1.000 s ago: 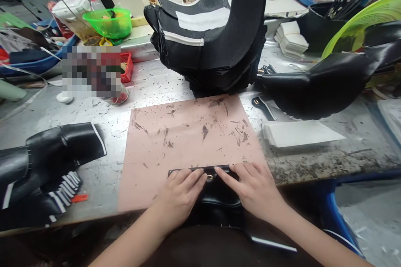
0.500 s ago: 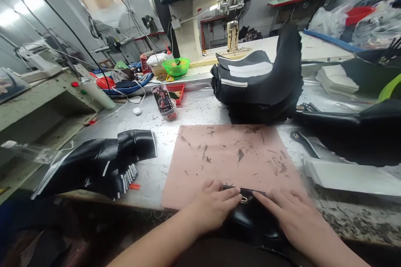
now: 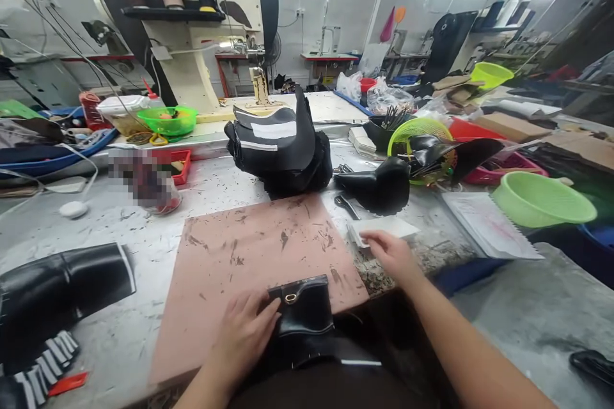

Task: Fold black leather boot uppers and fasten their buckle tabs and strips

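At the front edge of the pink mat (image 3: 230,281) lies a black leather boot upper (image 3: 307,310) with a small gold buckle (image 3: 290,298). Part of it hangs over the edge towards me. My left hand (image 3: 249,326) grips its left side, fingers laid over the leather. My right hand (image 3: 391,255) is to the right of the mat, over a stack of white strips (image 3: 393,227). Its fingers are bent and slightly apart at the stack's left end, apparently touching it. Just behind the stack is a small black strap (image 3: 346,206) with a metal fitting.
A tall pile of black boot pieces (image 3: 278,153) stands behind the mat. More black leather pieces (image 3: 67,281) lie at the left, others (image 3: 378,185) at the right. A sewing machine (image 3: 192,45) stands at the back. A green basket (image 3: 542,201) and notebook (image 3: 489,223) are at right.
My right hand has left the boot upper and moved right to the white stack. My left hand stays on the leather. The camera view has swung right and up.
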### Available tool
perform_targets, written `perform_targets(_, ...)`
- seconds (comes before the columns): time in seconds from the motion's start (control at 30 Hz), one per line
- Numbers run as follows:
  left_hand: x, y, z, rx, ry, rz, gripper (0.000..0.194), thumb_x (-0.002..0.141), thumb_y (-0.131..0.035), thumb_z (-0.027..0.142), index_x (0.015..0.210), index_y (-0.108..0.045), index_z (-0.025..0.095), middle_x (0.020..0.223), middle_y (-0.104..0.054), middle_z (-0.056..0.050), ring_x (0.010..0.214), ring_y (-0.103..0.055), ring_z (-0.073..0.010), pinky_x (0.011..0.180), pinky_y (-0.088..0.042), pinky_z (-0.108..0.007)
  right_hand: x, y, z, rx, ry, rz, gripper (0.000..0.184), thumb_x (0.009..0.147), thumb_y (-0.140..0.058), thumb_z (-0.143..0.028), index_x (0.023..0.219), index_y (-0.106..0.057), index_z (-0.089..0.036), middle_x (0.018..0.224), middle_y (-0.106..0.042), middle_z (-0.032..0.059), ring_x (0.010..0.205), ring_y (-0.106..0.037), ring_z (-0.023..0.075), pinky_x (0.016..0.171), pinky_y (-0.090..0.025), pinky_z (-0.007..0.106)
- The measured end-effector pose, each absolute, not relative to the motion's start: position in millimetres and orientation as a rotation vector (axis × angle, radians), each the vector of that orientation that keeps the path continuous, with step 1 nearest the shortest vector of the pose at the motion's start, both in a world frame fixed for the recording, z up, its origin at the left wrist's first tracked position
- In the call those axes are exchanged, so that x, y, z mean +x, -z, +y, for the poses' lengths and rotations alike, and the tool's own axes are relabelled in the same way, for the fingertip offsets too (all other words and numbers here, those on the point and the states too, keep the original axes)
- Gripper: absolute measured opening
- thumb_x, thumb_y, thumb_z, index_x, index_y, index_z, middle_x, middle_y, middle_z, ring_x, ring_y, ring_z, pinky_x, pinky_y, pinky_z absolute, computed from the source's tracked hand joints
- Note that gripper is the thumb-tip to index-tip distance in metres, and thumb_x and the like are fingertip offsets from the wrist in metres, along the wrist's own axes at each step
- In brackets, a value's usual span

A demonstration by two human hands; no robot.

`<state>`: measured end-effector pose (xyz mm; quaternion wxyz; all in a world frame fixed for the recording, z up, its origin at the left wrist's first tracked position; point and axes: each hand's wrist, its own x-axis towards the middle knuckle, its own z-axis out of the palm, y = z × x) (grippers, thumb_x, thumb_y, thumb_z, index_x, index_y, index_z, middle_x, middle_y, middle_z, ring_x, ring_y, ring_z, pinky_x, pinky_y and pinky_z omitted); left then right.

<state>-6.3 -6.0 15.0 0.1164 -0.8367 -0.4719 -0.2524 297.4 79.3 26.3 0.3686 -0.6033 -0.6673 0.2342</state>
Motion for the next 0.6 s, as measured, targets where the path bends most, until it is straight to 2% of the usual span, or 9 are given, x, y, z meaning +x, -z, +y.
perform_targets(0.1,-9,-19,-10,-2.366,0.847,-1.466,0.024,0.084,-0.044,0.02,0.071,-0.064,0.019,0.077,-0.057,-0.005,0.073,-0.054,-0.0151,0.068,-0.044,-0.028,305,-42,117,-1.732,-0.328,-1.811,0.026,0.078,-0.042,-0.022,0.088,-0.065,-0.018,0.091,-0.067,0.0064,0.085,-0.061,0.0198,0.077,-0.046,0.032)
perform_targets(0.17,-12,-21,-12,-2.33,0.928,-1.507,0.022,0.084,-0.045,0.021,0.069,-0.062,0.019,0.076,-0.057,-0.005,0.072,-0.054,-0.015,0.068,-0.045,-0.027,310,-47,137,-1.83,-0.232,-1.843,0.026,0.078,-0.041,-0.018,0.087,-0.066,-0.018,0.091,-0.067,0.006,0.085,-0.06,0.0202,0.077,-0.045,0.033)
perform_targets(0.4,-22,-21,-12,-2.35,1.045,-1.455,0.016,0.082,-0.048,0.023,0.073,-0.061,0.019,0.081,-0.058,-0.005,0.075,-0.057,-0.0161,0.068,-0.046,-0.027,325,-34,131,-1.916,-0.17,-1.932,0.026,0.079,-0.042,-0.015,0.091,-0.065,-0.017,0.093,-0.066,0.0052,0.086,-0.059,0.0184,0.076,-0.044,0.03)
perform_targets(0.5,-18,-21,-6,-2.396,1.041,-1.418,0.018,0.082,-0.047,0.023,0.072,-0.061,0.019,0.081,-0.059,-0.005,0.075,-0.057,-0.0159,0.068,-0.046,-0.027,326,-24,117,-1.895,-0.155,-2.035,0.023,0.081,-0.045,-0.017,0.094,-0.064,-0.018,0.1,-0.063,0.0054,0.092,-0.056,0.0173,0.08,-0.042,0.029)
perform_targets(0.6,-11,-22,-3,-2.463,1.013,-1.379,0.018,0.082,-0.047,0.021,0.072,-0.061,0.019,0.083,-0.06,-0.005,0.076,-0.057,-0.0151,0.068,-0.047,-0.025,326,-17,113,-1.864,-0.119,-2.126,0.027,0.082,-0.046,-0.018,0.105,-0.06,-0.017,0.109,-0.058,0.0079,0.1,-0.051,0.0196,0.085,-0.04,0.033)
